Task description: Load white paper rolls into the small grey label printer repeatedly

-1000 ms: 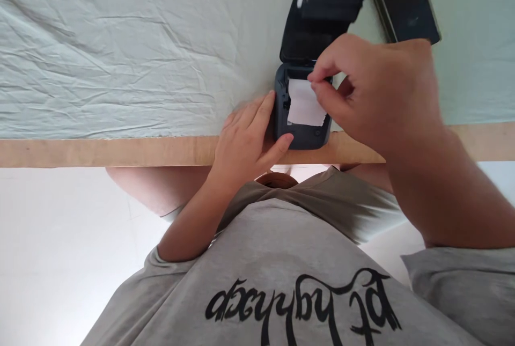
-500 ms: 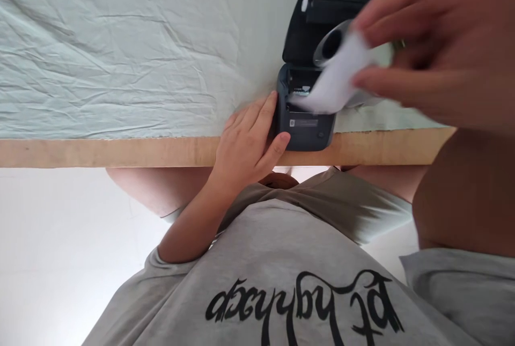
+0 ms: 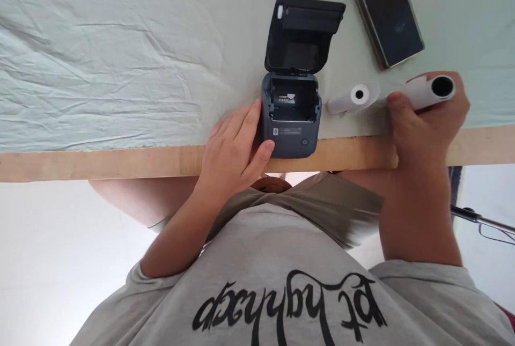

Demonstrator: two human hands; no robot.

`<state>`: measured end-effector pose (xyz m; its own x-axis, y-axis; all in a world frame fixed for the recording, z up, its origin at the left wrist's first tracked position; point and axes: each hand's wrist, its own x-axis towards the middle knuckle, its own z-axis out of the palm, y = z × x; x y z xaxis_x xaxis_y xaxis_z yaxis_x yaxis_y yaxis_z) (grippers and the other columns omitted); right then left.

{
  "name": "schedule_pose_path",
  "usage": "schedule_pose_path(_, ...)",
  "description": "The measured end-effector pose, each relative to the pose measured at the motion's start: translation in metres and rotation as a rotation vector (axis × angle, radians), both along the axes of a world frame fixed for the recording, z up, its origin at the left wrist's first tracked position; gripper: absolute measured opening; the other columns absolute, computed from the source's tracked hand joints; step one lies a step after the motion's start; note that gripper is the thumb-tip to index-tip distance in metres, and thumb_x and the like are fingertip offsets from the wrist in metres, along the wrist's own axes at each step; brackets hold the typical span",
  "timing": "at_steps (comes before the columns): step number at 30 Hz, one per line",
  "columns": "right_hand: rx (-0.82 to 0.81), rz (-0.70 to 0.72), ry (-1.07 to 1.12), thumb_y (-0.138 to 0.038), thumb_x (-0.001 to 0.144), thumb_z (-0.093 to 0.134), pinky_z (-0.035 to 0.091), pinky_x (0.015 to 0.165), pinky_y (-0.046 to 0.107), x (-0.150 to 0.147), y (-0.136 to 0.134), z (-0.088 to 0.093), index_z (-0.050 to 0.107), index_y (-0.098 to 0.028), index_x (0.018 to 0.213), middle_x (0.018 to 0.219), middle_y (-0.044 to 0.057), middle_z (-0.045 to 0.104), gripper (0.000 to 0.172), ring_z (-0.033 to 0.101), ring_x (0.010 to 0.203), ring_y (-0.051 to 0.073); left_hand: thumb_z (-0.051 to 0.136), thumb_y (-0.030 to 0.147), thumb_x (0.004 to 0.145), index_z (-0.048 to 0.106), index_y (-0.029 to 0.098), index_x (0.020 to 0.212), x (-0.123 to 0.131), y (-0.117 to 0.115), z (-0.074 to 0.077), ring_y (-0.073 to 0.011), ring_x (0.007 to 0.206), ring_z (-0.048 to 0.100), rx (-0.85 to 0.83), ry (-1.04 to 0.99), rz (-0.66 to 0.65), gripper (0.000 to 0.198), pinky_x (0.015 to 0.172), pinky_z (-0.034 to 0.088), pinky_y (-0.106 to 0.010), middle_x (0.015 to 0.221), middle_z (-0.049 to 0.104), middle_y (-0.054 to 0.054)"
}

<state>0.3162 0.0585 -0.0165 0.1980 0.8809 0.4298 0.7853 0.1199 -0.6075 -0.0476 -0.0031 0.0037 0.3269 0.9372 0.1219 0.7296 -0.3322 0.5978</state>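
A dark label printer (image 3: 290, 139) sits at the table's front edge with its lid (image 3: 306, 35) raised and its paper bay exposed. Along its left side rests my left hand (image 3: 233, 147), fingers stretched out and thumb by the front left corner. To the right, my right hand (image 3: 430, 115) is closed around a white paper roll (image 3: 420, 93) with a wide dark core, held low over the cloth. Between the printer and that hand, a smaller white roll (image 3: 346, 100) with a narrow core lies on the cloth.
A dark phone (image 3: 388, 13) lies at the back right. Pale wrinkled cloth (image 3: 120, 67) covers the table, leaving a bare wooden front edge (image 3: 100, 163). A thin metal rod (image 3: 491, 221) shows below the edge at far right.
My right hand has moved from above the printer to the right and down, carrying the white roll away. The printer's bay, smaller roll and phone are now in plain sight. My left hand stays by the printer.
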Motion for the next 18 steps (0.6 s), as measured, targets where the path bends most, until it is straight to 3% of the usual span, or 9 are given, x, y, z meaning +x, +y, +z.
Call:
schedule_pose_path(5, -0.006, -0.015, -0.064, -0.016, 0.07, 0.086, 0.056, 0.068, 0.034, -0.01, -0.002, 0.004, 0.066, -0.028, 0.11, 0.1, 0.005, 0.073, 0.046, 0.071, 0.082, 0.02, 0.026, 0.062, 0.109, 0.041, 0.02, 0.163, 0.0, 0.0, -0.002, -0.0352, 0.138, 0.06, 0.0, -0.01, 0.013, 0.07, 0.113, 0.046, -0.047, 0.154, 0.06, -0.017)
schedule_pose_path(8, -0.037, -0.008, 0.005, -0.02, 0.075, 0.085, 0.059, 0.082, 0.039, -0.012, -0.006, 0.006, 0.059, -0.028, 0.125, 0.112, 0.008, 0.077, 0.057, 0.075, 0.094, 0.023, 0.028, 0.061, 0.109, 0.04, 0.019, 0.163, -0.001, 0.001, -0.003, -0.0356, 0.137, 0.06, 0.005, -0.009, 0.009, 0.07, 0.113, 0.046, -0.049, 0.154, 0.06, -0.017)
schedule_pose_path(10, 0.052, -0.028, 0.036, -0.03, 0.083, 0.083, 0.057, 0.09, 0.044, -0.017, -0.012, 0.016, 0.059, -0.027, 0.128, 0.12, 0.008, 0.074, 0.052, 0.074, 0.106, 0.025, 0.031, 0.061, 0.109, 0.039, 0.021, 0.164, -0.002, 0.001, -0.003, -0.0355, 0.136, 0.06, 0.006, -0.012, 0.008, 0.069, 0.113, 0.046, -0.05, 0.153, 0.061, -0.016)
schedule_pose_path(12, 0.187, -0.057, 0.007, -0.037, 0.091, 0.077, 0.053, 0.092, 0.045, -0.027, -0.019, 0.031, 0.065, -0.028, 0.123, 0.119, 0.006, 0.07, 0.035, 0.07, 0.112, 0.026, 0.033, 0.061, 0.108, 0.039, 0.022, 0.165, -0.002, 0.002, -0.004, -0.0351, 0.136, 0.06, 0.008, -0.015, 0.004, 0.068, 0.113, 0.046, -0.049, 0.152, 0.061, -0.015)
schedule_pose_path(15, 0.244, 0.073, -0.031, -0.037, 0.098, 0.068, 0.053, 0.095, 0.045, -0.052, -0.026, 0.052, 0.067, -0.027, 0.125, 0.12, 0.007, 0.066, 0.03, 0.068, 0.114, 0.027, 0.033, 0.062, 0.108, 0.038, 0.024, 0.165, -0.002, 0.002, -0.005, -0.0348, 0.135, 0.061, 0.014, -0.016, 0.006, 0.068, 0.112, 0.047, -0.049, 0.15, 0.063, -0.014)
schedule_pose_path(18, 0.081, 0.309, -0.18, -0.029, 0.093, 0.07, 0.054, 0.106, 0.05, -0.076, -0.022, 0.057, 0.058, -0.027, 0.133, 0.131, 0.011, 0.067, 0.041, 0.065, 0.128, 0.029, 0.033, 0.062, 0.107, 0.036, 0.026, 0.166, -0.001, 0.002, -0.007, -0.0355, 0.133, 0.062, 0.024, -0.027, 0.011, 0.069, 0.112, 0.046, -0.051, 0.149, 0.063, -0.014)
